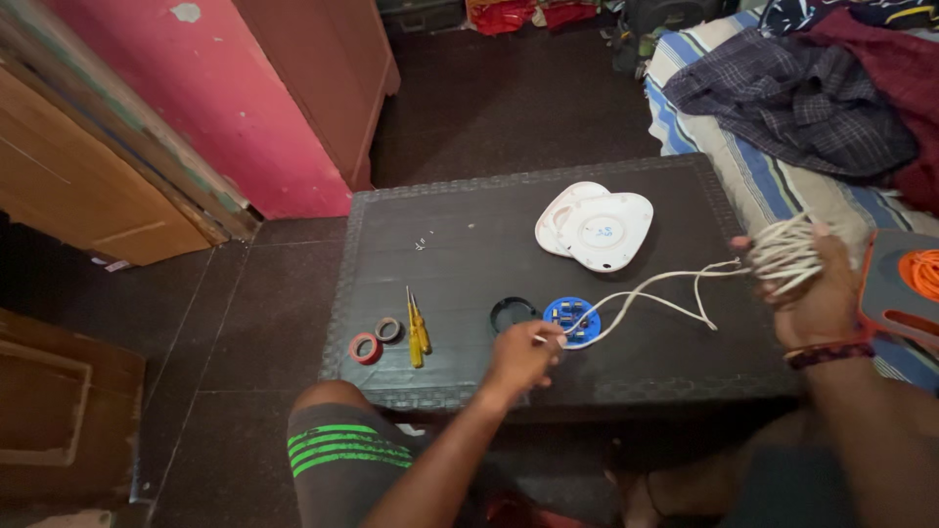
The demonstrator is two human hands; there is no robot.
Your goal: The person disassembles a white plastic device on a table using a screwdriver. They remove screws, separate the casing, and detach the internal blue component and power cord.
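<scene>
My left hand [523, 357] pinches the end of a white wire [655, 284] just in front of a round blue circuit board [572, 321] on the dark low table [469, 225]. The wire runs right across the table to a coil of white wire [785, 254] wound around my right hand [817, 293], which is raised at the table's right edge. A black round cap [513, 314] lies beside the blue board. Two white rounded covers [595, 229] rest overlapping further back.
Two yellow screwdrivers [417, 326] and two tape rolls, one red [365, 348] and one grey [389, 330], lie at the table's front left. A bed [773, 186] with heaped clothes stands right. An orange and grey tool [905, 288] lies beside my right arm. A pink wall [225, 108] stands left.
</scene>
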